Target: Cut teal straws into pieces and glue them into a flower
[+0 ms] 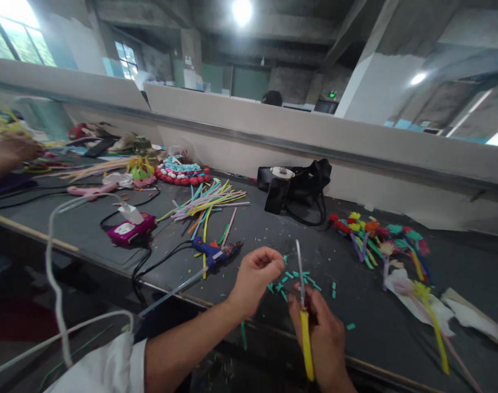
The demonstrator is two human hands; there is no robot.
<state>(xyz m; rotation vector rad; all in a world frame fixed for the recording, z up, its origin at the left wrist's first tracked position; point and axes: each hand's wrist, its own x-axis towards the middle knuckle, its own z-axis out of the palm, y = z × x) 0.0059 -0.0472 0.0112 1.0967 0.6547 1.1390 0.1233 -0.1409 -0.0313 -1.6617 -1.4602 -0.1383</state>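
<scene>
At the dark worktop (371,305), near scattered green pieces (313,283), the right hand (324,323) gripped yellow-handled scissors (304,317) — long axis pointing away from the body, blades just right of the left hand (257,275), which was pinched at the fingertips, its contents, if any, not determinable.

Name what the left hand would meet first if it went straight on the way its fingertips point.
Past the green piece at its fingertips, the left hand would probably meet the scissor blade; depth is unclear.
</scene>
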